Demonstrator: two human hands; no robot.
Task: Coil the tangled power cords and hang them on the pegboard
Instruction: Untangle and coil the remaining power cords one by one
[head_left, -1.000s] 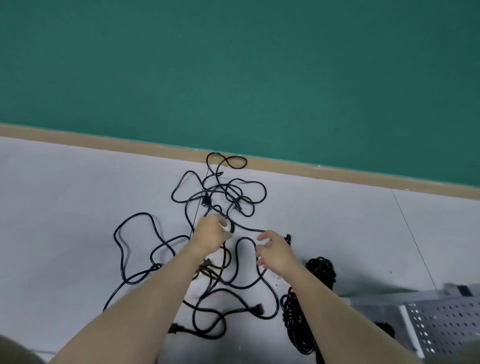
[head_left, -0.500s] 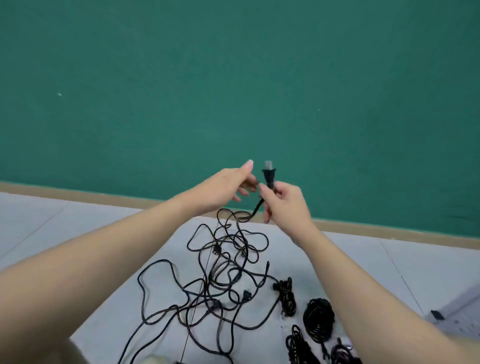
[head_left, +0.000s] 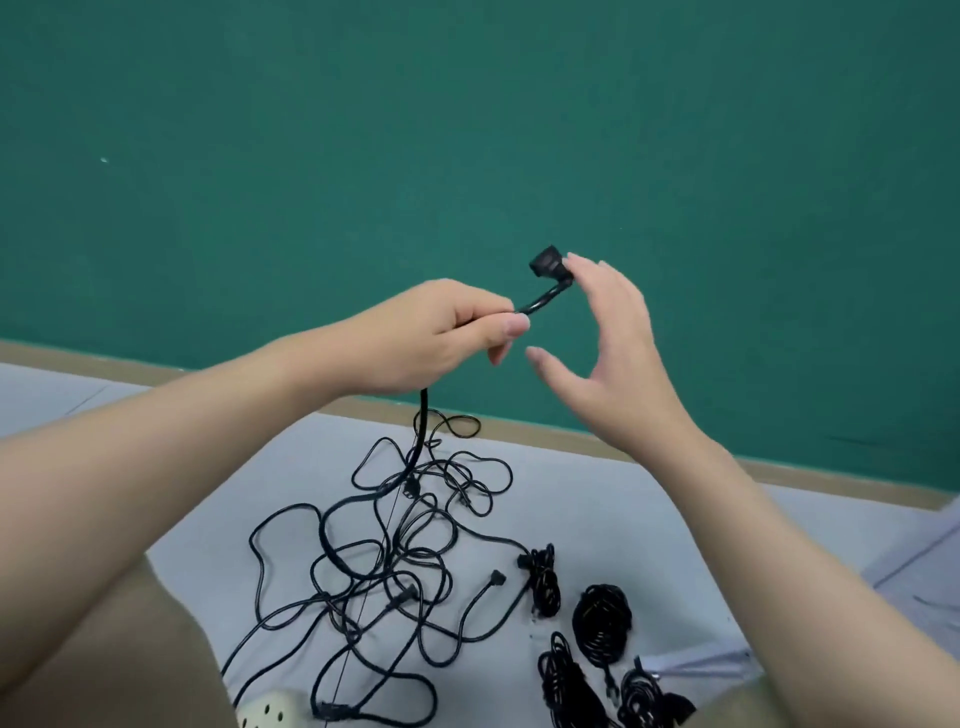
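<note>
A tangle of black power cords (head_left: 395, 561) lies on the grey floor. One black cord (head_left: 423, 415) rises out of it into my left hand (head_left: 441, 332), which pinches it just below its plug (head_left: 546, 262). The plug sticks up to the right of that hand. My right hand (head_left: 605, 353) is raised beside the plug with fingers spread, its fingertips touching or nearly touching the plug, holding nothing. Several coiled black cords (head_left: 602, 621) lie on the floor at the lower right.
A green wall (head_left: 467, 130) with a tan baseboard (head_left: 571, 436) stands right behind the cords. A pale sheet or panel (head_left: 924, 561) lies at the far right edge. A white perforated shoe (head_left: 270, 714) shows at the bottom edge.
Both hands lifted a cord end from the floor tangle. My left hand took over the cord below the plug, and my right hand let go and spread its fingers.
</note>
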